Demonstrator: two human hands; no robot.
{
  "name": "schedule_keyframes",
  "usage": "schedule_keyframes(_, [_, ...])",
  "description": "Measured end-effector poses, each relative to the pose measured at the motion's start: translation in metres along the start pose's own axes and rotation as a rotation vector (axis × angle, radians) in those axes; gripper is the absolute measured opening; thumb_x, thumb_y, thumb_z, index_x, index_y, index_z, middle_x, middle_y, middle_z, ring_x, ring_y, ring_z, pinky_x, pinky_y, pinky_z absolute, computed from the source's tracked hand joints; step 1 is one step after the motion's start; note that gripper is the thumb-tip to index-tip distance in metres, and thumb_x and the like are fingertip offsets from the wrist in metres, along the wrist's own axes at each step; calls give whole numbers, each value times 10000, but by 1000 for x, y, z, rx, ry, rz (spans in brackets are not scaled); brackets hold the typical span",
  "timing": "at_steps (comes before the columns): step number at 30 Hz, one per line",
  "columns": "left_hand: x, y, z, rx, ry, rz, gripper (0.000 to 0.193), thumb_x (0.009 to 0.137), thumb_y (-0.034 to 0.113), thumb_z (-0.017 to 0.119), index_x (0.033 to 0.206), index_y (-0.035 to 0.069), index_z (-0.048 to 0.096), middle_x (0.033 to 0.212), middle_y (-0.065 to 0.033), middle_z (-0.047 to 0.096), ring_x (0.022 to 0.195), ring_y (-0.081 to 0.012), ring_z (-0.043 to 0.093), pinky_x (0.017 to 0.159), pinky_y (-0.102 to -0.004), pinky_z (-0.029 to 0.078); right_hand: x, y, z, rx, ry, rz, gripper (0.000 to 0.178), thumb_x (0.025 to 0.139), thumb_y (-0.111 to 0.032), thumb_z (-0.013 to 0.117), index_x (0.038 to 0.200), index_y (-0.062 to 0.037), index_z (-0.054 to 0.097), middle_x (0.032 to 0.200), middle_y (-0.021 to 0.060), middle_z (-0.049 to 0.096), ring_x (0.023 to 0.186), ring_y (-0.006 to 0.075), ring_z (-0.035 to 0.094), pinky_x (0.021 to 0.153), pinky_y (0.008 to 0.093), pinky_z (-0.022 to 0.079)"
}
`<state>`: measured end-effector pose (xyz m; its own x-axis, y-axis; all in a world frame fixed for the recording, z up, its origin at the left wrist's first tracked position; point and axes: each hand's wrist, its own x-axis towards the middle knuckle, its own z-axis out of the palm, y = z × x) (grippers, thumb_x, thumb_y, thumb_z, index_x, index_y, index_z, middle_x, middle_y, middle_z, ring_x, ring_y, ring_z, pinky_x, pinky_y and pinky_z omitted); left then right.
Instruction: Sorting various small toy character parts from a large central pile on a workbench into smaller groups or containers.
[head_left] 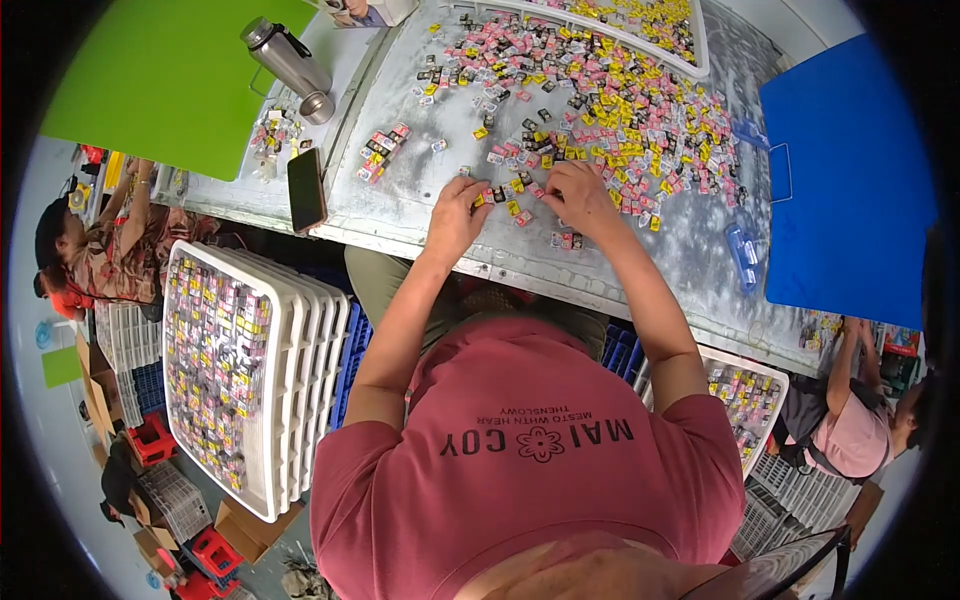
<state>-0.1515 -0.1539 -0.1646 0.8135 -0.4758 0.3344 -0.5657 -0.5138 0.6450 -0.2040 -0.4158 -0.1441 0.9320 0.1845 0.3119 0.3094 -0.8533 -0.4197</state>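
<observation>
Low over the near part of the metal table, my left hand [457, 218] pinches a short row of small printed blocks [489, 196], yellow and dark in colour. My right hand [582, 200] is just to the right, its fingers closed at a pink block [537, 190] that is partly covered by the fingertips. A few loose blocks [514, 208] lie between the two hands. Below the right hand sits a small joined group of blocks [567, 241]. Further left is a larger lined-up cluster of blocks [383, 150].
A wide pile of pink, yellow, black and white blocks [600, 110] spreads beyond my hands. A phone [306, 188] and a steel flask [287, 58] are at left, a blue bottle [741, 258] at right. Stacked white trays [270, 400] stand beside me. Green and blue panels flank the table; people work at both sides.
</observation>
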Motion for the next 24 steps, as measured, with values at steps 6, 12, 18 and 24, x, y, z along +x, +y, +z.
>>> schedule_keyframes(6, [2,5,-1,-25,-18,-29,381,821,71,804,1190,16,726,1151,-158,660,982,-338,685,841,-387,570,7,-6,7,112,57,-126,140,815,-137,751,891,-80,647,951,78,637,996,298,627,915,435,451])
schedule_keyframes(12, [1,0,-2,-34,-7,-20,385,823,71,806,1196,20,725,1150,-160,659,964,-329,689,829,-384,572,7,-4,0,79,-24,-55,137,824,-125,731,928,-69,663,970,105,654,982,322,642,890,461,488])
schedule_keyframes(18, [2,-4,-1,-73,-31,-33,397,821,69,812,1206,27,724,1155,-161,652,908,-300,684,799,-364,568,10,-8,7,92,146,-131,134,805,-110,728,881,-59,630,921,110,638,960,339,639,885,462,497])
schedule_keyframes(24, [2,-2,-2,-67,-16,-12,401,818,61,813,1206,21,722,1155,-160,646,898,-290,681,787,-356,566,7,-1,6,88,93,-73,121,816,-107,720,867,-51,626,893,120,626,884,344,638,819,470,503])
